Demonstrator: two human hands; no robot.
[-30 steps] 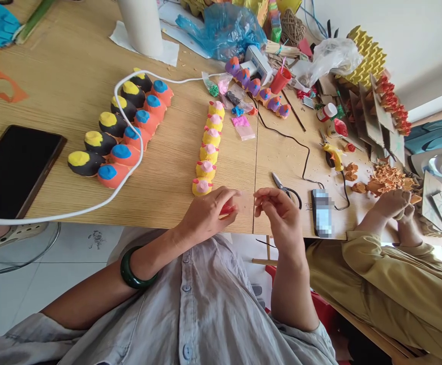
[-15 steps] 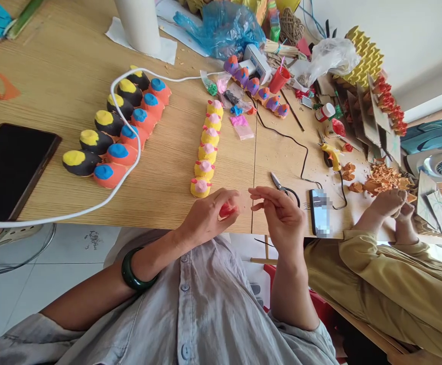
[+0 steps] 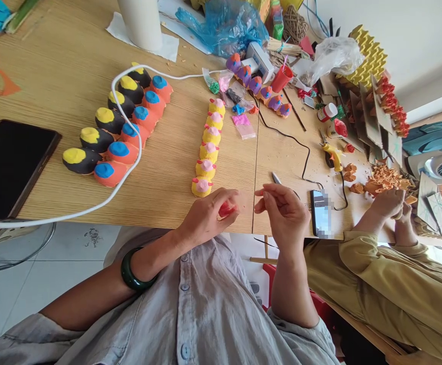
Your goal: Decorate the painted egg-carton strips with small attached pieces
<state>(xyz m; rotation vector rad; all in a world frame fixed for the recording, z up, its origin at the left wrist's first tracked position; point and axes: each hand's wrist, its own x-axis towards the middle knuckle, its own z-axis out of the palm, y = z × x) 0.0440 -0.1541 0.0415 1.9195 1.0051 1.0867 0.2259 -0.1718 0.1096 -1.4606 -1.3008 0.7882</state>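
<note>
Close to the table's front edge, my left hand (image 3: 207,215) is closed around a lump of red clay (image 3: 226,209), which seems to sit in a clear plastic bag. To its right, my right hand (image 3: 287,218) has thumb and fingertips pinched together, with a tiny bit of red clay (image 3: 259,192) at the tips. A gap separates the two hands. Just beyond my left hand lies a row of yellow clay-covered cups (image 3: 209,149), topped with pink and with small red pieces at the sides. Scissors (image 3: 276,178) lie behind my right hand, partly hidden.
Black-and-yellow cups (image 3: 97,142) and orange-and-blue cups (image 3: 129,134) stand left, crossed by a white cable (image 3: 141,147). A dark phone (image 3: 15,167) lies far left. Clay packets (image 3: 243,125), purple cups (image 3: 257,85) and a glue gun (image 3: 332,156) lie farther back. A co-worker's hands (image 3: 390,205) are at right.
My right hand has shifted slightly right and its fingers have curled into a pinch, with a red bit now showing at the tips. My left hand stays in place.
</note>
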